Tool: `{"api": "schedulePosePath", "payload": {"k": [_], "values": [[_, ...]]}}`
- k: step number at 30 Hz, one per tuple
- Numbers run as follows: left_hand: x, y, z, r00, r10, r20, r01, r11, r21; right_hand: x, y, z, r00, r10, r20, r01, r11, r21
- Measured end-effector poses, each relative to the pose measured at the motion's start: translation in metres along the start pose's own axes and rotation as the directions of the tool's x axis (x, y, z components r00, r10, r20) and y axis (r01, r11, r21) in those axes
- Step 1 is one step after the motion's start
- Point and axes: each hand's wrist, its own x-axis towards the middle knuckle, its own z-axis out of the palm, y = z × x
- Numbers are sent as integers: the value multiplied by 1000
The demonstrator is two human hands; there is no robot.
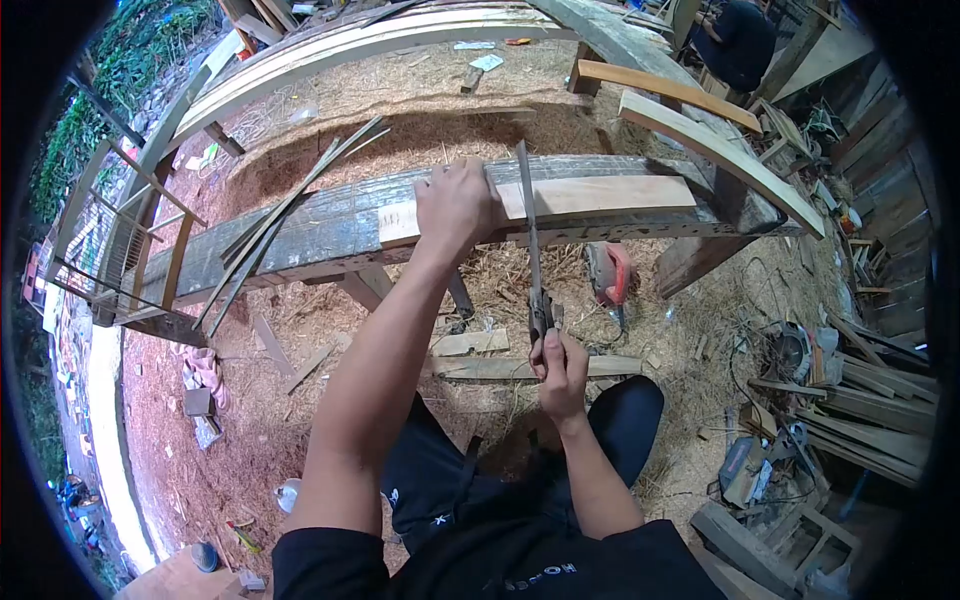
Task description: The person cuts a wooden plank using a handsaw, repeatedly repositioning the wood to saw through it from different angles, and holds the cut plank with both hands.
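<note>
A pale brown, sawdust-strewn floor (255, 470) spreads underfoot past both long edges of the weathered grey timber bench (335, 215); beyond its left end I see daylit green leafy plants (125, 45), beyond its right a dark wooden plank wall (900, 235)

A pale plank (610, 196) lies lengthwise along the bench's (335, 212) near edge; a dark-handled saw (531, 215) crosses it.

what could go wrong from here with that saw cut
The saw might jump sideways and catch the left hand, which presses on the board close to the blade.

The board could slide or twist, since no clamp shows and only that hand seems to steady it on the beam.

A slip toward the body may bring the saw near the knee, beside the right hand.
</note>
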Motion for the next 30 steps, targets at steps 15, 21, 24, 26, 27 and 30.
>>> {"api": "schedulePosePath", "payload": {"k": [15, 21, 24, 26, 27, 30], "values": [[-13, -20, -26, 865, 488, 114, -468, 869, -161, 1, 1, 9, 987, -52, -149, 61, 997, 53], [-16, -17, -24, 905, 421, 54, -412, 902, -125, -19, 31, 9, 958, -222, -183, 201, 972, -123], [-11, -19, -24, 907, 408, 108, -381, 901, -208, -44, 56, -9, 974, -183, -132, 158, 971, -177], [-15, -17, -25, 909, 408, 85, -382, 897, -221, -45, 58, -16, 976, -171, -138, 143, 971, -192], [-15, -15, -26, 909, 412, 61, -389, 891, -234, -45, 50, -16, 980, -154, -129, 130, 975, -180], [-13, -16, -29, 906, 416, 80, -387, 889, -244, -49, 47, -18, 987, -120, -108, 103, 984, -147]]}}
